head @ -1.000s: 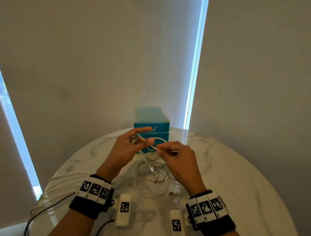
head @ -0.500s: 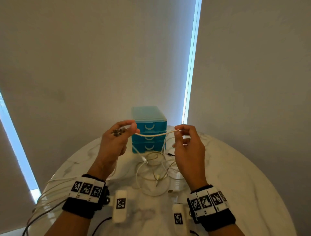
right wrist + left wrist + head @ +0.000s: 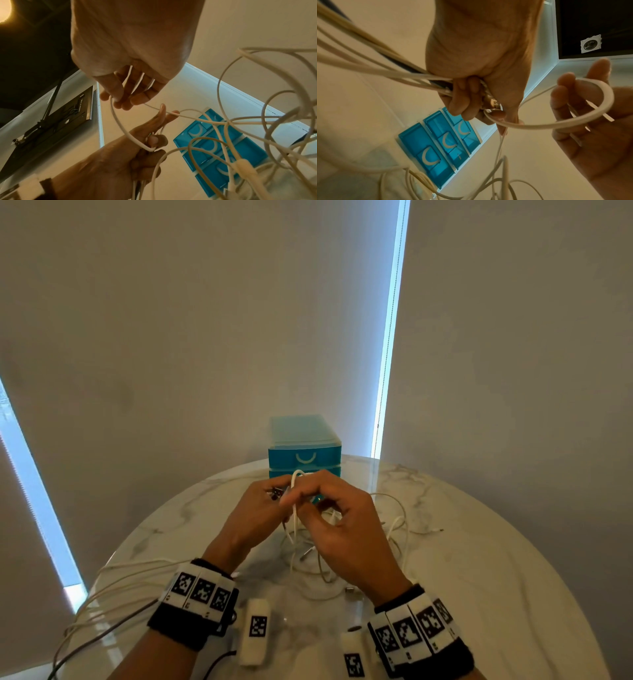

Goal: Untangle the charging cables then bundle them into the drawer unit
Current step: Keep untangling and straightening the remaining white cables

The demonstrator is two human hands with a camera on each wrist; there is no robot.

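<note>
White, limp charging cable (image 3: 294, 510) is raised just before the blue drawer unit (image 3: 304, 453), left hand (image 3: 255, 517) pinching its plug end and right hand (image 3: 346, 529) fingers curling a loop; light, slippery, best gripped near the plug.

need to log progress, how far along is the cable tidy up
Early. Nothing is stowed: the three drawers of the blue drawer unit look shut. In hand: the left hand grips a cable end while the right hand loops a white cable toward it. Left: the tangle of cables on the marble table, then bundling and stowing.
</note>
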